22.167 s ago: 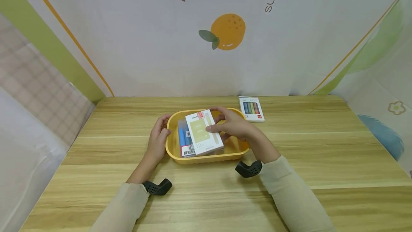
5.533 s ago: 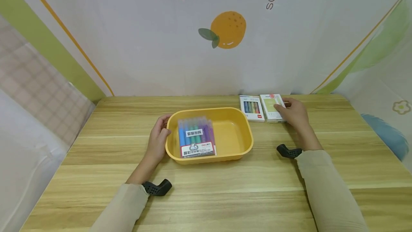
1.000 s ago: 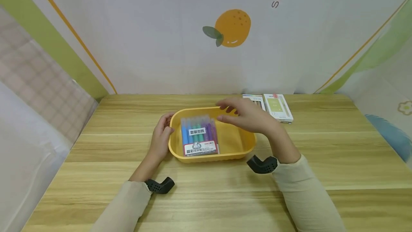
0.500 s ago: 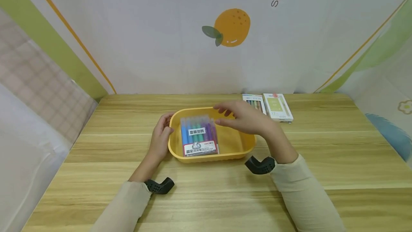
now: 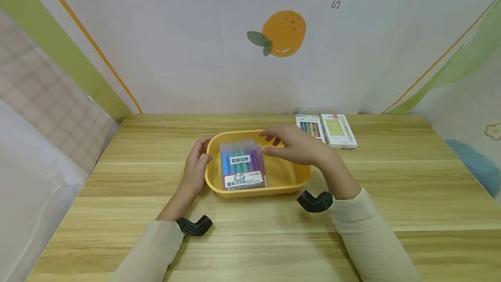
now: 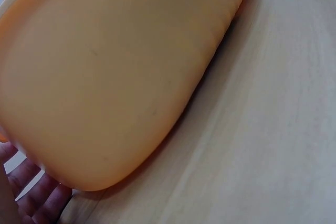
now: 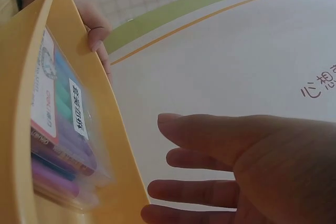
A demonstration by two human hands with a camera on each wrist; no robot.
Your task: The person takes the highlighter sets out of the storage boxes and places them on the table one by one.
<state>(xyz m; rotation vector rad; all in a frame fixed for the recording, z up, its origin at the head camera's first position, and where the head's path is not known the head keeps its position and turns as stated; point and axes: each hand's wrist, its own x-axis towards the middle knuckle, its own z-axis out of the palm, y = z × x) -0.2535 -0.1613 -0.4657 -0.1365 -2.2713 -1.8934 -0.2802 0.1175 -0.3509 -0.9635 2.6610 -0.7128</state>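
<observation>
Closest in, two cream sleeves lie on the wooden surface (image 5: 274, 238), each with a small black camera at the wrist. The left hand (image 5: 194, 166) holds the left end of a yellow tray (image 5: 290, 176); its fingers curl over the rim, and the right wrist view shows a fingertip hooked on the edge. In the left wrist view the tray's smooth orange-yellow wall (image 6: 115, 77) fills most of the picture, with fingers (image 6: 37, 198) tucked under its corner. Inside the tray, just right of the left hand, lies a clear pack of colored pens (image 5: 241, 164) with a white label on top and a red strip at the near end. It takes up the left half of the tray. The right hand (image 5: 299, 146) hovers over the far right part of the tray, just beside the pack. Its fingers are spread and loose, and it holds nothing. The fingertips are near the pack's far corner, but it is not clear if they touch it. Farther back, past the right hand, two small boxes lie side by side: a white box of colored pens (image 5: 309, 126) and a white box with a green front (image 5: 339, 130). Behind the surface hangs a pale cloth wall with an orange (image 5: 283, 33) drawn on it.
</observation>
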